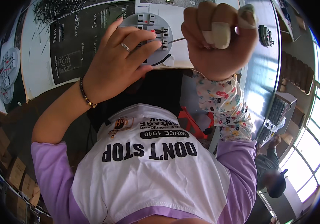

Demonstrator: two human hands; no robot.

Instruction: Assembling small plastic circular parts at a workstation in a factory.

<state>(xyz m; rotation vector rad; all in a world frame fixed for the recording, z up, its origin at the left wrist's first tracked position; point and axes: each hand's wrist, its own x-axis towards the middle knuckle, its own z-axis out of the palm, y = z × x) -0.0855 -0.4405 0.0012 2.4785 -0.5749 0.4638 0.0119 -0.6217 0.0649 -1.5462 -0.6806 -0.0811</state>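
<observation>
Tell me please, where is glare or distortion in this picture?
Head view: bright glare on the shiny table at right and blown-out windows; fisheye bends table edges near the rim; the left hand and round grey plate look sharp.

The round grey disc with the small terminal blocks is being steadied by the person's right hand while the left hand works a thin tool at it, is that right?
Not quite: the hands are swapped. In the head view the left hand rests on the round grey disc, and the right hand, with taped fingertips, holds the thin tool at its terminal blocks.
</observation>
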